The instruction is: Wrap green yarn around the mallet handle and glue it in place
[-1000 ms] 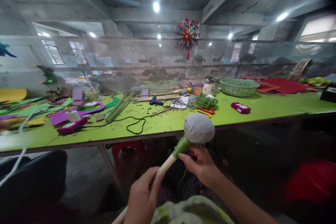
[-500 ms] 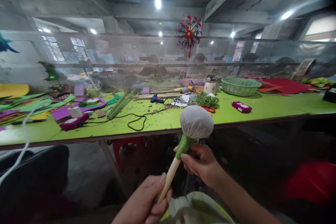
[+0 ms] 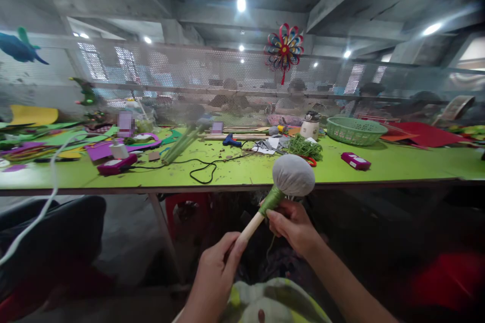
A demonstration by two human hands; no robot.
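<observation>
A mallet (image 3: 254,227) with a pale wooden handle and a round head (image 3: 293,175) covered in gathered grey cloth is held tilted above my lap, head up and to the right. My left hand (image 3: 220,265) wraps around the lower handle. Green yarn (image 3: 272,201) is wound tightly around the neck just under the head. There my right hand (image 3: 290,221) is closed, thumb at the lower edge of the winding and fingers partly hidden behind it. A loose strand of yarn (image 3: 270,247) dangles below that hand.
On the green table (image 3: 250,174) ahead lie a blue glue gun (image 3: 232,140), its black cord, a heap of green yarn (image 3: 305,147), purple boxes (image 3: 355,161) and a green basket (image 3: 356,130). Coloured sheets lie at both ends. A white cable (image 3: 53,176) hangs at left.
The mallet has leaned further to the right. My left hand has turned and moved up the handle, while my right hand stays at the yarn winding. The camera view has shifted slightly left.
</observation>
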